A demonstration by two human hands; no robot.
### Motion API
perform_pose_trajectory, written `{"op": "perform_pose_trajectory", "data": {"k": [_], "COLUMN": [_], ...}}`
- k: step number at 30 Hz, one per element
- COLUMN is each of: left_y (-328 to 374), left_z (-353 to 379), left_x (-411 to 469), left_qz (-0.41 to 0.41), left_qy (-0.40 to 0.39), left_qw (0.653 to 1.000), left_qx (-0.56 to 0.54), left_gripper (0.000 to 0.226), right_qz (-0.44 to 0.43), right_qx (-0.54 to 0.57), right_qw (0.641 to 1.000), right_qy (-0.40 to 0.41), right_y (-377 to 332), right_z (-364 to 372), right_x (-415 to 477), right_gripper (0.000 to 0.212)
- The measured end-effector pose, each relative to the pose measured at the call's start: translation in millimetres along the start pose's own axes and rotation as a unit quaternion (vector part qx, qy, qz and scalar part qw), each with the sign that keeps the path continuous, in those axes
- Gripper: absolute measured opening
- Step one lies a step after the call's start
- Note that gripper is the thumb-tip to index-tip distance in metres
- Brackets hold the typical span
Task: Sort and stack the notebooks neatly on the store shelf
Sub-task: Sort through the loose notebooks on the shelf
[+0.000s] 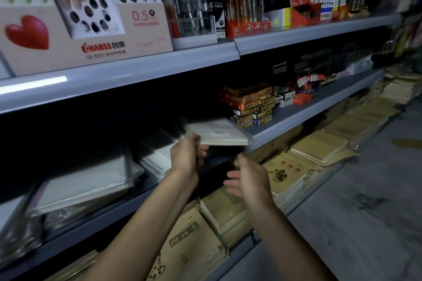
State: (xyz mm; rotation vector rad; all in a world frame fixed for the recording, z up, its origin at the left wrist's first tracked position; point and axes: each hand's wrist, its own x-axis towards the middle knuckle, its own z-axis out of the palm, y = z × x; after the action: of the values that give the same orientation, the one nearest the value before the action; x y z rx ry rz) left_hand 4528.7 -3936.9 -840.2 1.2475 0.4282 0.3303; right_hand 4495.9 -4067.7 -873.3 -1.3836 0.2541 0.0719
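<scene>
Just in front of the shelving, a white plastic-wrapped notebook [219,133] is held in the air, lying nearly flat with its cover up. Its long axis runs left to right across the view. The left end sits in the left hand [186,155], and the right end points toward the grey edge of the middle shelf [296,118], close to it, below the stacked orange and black boxes [251,107]. The left hand grasps that near end, fingers curled around it with the back of the hand toward the camera, forearm reaching up from below. The right hand [249,178] hovers lower and to the right, released, fingers loosely spread and holding nothing. White spiral notebooks [86,180] are stacked on the shelf at left. Brown exercise books [189,242] lie on the bottom shelf under both forearms.
</scene>
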Motion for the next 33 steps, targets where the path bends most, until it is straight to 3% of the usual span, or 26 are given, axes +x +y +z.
{"op": "perform_pose_trajectory", "data": {"k": [4,6,9,13,20,28,33], "left_y": [-5.9,-10.7,-23.7,-40.8,-32.3,7.7,23.7], "left_z": [-47.4,-68.1,-93.7,-121.6,-136.3,-170.4,-204.1], "left_x": [-52.4,-74.9,-93.0,-101.6,-113.7,-123.6,-104.3], "left_qz": [0.059,0.077,0.046,0.084,0.16,0.294,0.3], "left_qy": [-0.001,-0.016,-0.054,-0.056,-0.046,0.096,0.204], "left_qw": [0.998,0.996,0.997,0.993,0.982,0.949,0.929], "left_qx": [0.032,0.038,0.014,0.068,0.085,0.056,0.071], "left_gripper": [0.018,0.018,0.019,0.025,0.014,0.016,0.034], "right_qz": [0.088,0.087,0.098,0.092,0.039,-0.082,-0.156], "right_qx": [0.16,0.19,0.197,0.167,0.187,0.146,0.051], "right_qw": [0.983,0.977,0.973,0.974,0.964,0.955,0.958], "right_qy": [-0.039,-0.051,-0.063,-0.125,-0.183,-0.244,-0.235], "right_y": [-2.9,2.1,11.8,23.6,27.5,-2.5,4.1], "right_z": [-3.7,-4.8,-7.1,-11.3,-5.1,78.2,142.8], "right_x": [-7.9,-15.2,-25.7,-33.8,-41.4,-70.0,-72.7], "right_gripper": [0.055,0.043,0.027,0.032,0.039,0.029,0.03]}}
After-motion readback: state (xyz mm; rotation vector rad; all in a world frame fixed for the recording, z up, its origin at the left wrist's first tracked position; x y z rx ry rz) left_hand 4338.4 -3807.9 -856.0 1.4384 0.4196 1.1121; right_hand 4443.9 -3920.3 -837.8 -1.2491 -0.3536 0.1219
